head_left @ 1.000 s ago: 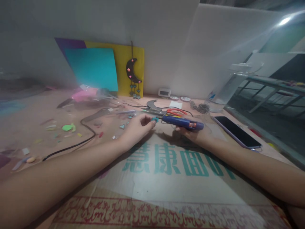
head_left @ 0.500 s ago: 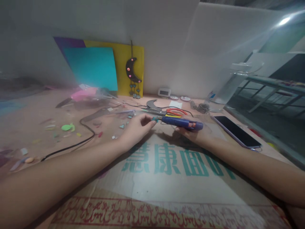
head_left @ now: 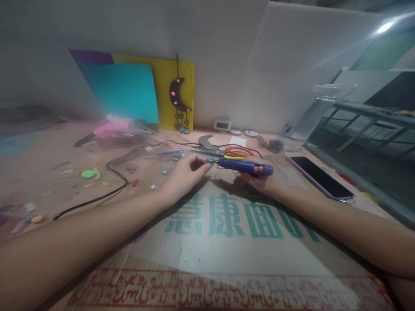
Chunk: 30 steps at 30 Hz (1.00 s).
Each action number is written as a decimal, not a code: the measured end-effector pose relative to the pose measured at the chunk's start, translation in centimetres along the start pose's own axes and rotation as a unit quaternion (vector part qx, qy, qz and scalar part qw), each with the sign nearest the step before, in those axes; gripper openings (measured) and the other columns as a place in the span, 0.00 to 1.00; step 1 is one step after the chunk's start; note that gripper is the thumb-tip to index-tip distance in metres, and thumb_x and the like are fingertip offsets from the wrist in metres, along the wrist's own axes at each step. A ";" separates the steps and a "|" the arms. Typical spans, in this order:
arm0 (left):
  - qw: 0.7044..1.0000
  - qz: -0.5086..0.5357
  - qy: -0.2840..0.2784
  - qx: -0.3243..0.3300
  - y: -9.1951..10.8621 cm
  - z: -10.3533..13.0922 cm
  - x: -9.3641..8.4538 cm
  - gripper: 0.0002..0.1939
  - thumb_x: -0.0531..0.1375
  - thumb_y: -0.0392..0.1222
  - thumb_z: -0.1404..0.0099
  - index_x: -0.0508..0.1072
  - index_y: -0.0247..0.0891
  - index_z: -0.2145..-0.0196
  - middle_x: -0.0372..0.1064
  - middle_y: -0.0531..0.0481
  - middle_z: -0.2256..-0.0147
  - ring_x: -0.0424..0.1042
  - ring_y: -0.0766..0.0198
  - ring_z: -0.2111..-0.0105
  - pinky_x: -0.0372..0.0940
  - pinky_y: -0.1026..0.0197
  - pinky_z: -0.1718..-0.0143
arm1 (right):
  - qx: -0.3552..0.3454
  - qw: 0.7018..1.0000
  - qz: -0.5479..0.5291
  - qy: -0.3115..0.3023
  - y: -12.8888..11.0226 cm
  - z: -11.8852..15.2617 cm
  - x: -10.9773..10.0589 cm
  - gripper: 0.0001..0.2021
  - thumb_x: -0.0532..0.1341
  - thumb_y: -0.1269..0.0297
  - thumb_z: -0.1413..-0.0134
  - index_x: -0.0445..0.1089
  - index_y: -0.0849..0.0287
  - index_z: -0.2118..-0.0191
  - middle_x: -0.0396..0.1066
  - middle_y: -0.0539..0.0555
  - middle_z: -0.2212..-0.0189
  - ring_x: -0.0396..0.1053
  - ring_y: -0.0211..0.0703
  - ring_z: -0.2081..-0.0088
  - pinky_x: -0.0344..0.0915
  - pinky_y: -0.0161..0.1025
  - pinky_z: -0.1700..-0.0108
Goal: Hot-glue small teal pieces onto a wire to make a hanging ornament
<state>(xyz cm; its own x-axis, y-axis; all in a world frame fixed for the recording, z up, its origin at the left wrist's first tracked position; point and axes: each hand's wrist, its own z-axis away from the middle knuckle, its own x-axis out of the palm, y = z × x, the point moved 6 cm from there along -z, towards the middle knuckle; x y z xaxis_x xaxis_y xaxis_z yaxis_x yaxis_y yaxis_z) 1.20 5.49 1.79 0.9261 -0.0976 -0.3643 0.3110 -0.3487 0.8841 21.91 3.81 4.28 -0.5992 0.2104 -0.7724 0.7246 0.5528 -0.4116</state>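
My left hand pinches a small teal piece between thumb and fingertips, above the printed cardboard. My right hand is wrapped round a blue glue gun, which lies level and points left. Its metal tip is at the teal piece; whether they touch is too small to tell. Behind the gun lie red-handled scissors and a grey crescent. Part of my right hand's fingers is hidden by the gun.
A phone lies at the right edge. Scraps and a black cable are spread at left. At the back stand coloured sheets with a hanging dark moon, a small white clock and a clear container.
The whole view has shifted slightly. My hands keep nearly the same pose, with the teal piece turned a little at the gun's tip.
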 end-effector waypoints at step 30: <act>1.000 -0.013 0.002 0.001 0.2 0.0 0.0 0.08 0.60 0.45 0.39 0.70 0.38 0.69 0.71 0.52 0.70 0.69 0.63 0.68 0.62 0.61 0.64 | 0.020 1.000 0.012 0.013 0.0 0.1 -0.3 0.11 0.63 0.57 0.49 0.65 0.56 0.74 0.70 0.51 0.77 0.67 0.42 0.74 0.66 0.37 0.71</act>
<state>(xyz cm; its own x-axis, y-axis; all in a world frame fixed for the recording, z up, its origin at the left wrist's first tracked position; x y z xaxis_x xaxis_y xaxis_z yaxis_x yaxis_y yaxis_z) 1.29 5.45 1.94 0.9186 -0.0856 -0.3858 0.3342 -0.3528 0.8740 22.10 3.65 4.47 -0.5893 0.2448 -0.7700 0.7518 0.5151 -0.4116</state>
